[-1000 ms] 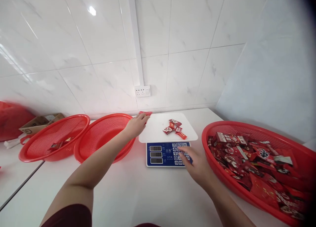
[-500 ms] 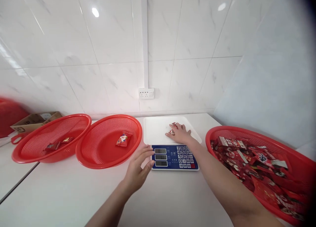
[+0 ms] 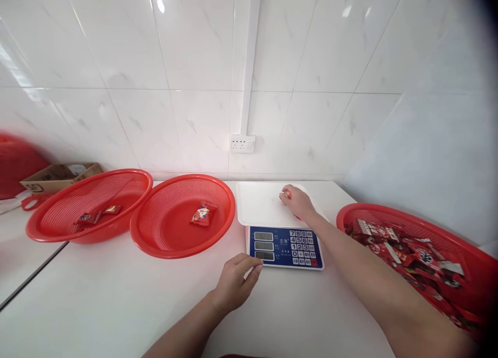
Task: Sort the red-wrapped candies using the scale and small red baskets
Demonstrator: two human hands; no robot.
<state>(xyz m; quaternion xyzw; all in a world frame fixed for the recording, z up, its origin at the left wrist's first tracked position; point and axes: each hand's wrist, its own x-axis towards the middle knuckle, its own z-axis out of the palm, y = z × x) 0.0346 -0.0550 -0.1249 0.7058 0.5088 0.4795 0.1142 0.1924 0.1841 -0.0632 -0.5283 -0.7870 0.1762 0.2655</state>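
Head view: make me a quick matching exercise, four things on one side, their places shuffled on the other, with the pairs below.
Things
1. right hand
2. left hand
3. wall socket
4. cardboard box

Places
A. behind the leftmost basket
B. over the white tray, fingers on a red packet
C. on the tiled wall, at the foot of the white conduit
D. near the displays of the scale

Pairs: 1-B, 2-D, 3-C, 4-A

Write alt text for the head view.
Right hand holding at least one red packet over a scale's tray; left hand by the display. Two red baskets at left hold few packets; a third basket at right is heaped.
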